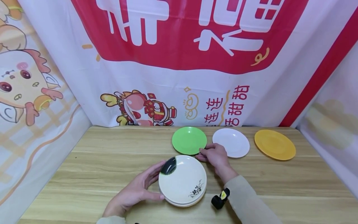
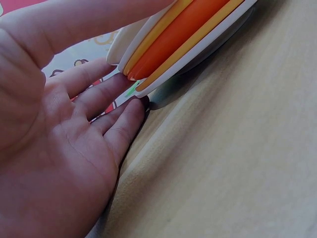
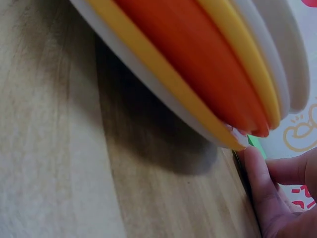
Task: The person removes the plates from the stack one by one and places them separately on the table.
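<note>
Hands (image 1: 136,188) either side of plate stack (image 1: 183,180)

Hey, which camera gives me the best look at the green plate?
The head view: it shows nearly the whole green plate from above, with the right hand at its lower right edge. The left and right wrist views each show only a green sliver past the plate stack, likely that plate.

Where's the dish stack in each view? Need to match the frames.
Head: dish stack lower middle, seen from above.
Left wrist: dish stack upper middle, edge-on.
Right wrist: dish stack upper middle to right, edge-on.
Shared landmark: wooden tabletop.
</note>
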The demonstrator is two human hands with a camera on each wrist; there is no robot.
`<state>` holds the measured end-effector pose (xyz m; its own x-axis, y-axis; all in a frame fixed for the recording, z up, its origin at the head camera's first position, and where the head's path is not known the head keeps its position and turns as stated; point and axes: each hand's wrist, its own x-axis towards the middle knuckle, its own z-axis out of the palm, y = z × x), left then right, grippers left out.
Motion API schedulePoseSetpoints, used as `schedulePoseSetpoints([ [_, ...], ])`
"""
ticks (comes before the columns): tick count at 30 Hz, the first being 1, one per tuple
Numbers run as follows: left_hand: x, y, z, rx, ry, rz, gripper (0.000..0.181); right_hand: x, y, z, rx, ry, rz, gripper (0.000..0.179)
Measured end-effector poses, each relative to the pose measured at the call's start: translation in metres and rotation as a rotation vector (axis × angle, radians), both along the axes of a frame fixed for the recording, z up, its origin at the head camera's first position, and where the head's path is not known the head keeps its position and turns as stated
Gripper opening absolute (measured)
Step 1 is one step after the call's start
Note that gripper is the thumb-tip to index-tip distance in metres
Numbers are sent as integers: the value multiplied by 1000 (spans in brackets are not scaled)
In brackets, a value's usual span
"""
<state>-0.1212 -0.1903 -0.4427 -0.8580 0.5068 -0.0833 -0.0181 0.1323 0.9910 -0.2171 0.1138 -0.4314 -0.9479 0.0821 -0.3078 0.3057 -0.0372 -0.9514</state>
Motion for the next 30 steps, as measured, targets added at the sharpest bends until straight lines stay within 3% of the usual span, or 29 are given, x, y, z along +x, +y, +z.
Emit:
schedulePoseSetpoints([
  [21,1,0,1,2,-17,8,103,10,2,2,160,1,-2,23],
  [30,0,-1,2,-4,-27,12,103,22,9,8,226,44,64,25],
])
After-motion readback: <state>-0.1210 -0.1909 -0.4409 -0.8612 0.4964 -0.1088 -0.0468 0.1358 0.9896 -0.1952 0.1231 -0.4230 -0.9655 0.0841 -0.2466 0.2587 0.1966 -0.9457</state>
